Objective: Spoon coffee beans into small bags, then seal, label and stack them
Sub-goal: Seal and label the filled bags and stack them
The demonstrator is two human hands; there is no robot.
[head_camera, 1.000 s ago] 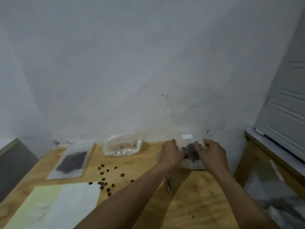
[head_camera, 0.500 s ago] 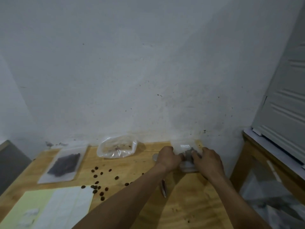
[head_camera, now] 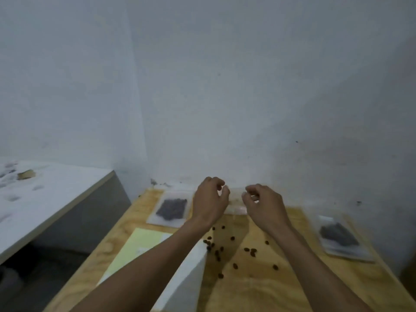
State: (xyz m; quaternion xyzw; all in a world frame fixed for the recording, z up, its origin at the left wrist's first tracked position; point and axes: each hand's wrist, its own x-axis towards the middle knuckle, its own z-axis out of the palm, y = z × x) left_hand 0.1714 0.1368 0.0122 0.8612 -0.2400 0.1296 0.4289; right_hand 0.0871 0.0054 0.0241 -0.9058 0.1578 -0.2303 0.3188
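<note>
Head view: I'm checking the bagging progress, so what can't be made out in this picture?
- Clear bag at the wall: mostly hidden behind the left hand and right hand; contents unreadable.
- Whether either hand grips that bag: blurred, cannot tell.
- Right filled bag: motion blur hides any seal or label.
- Left filled bag: too small to show a label.
- Paper sheets: partly covered by the left forearm.
</note>
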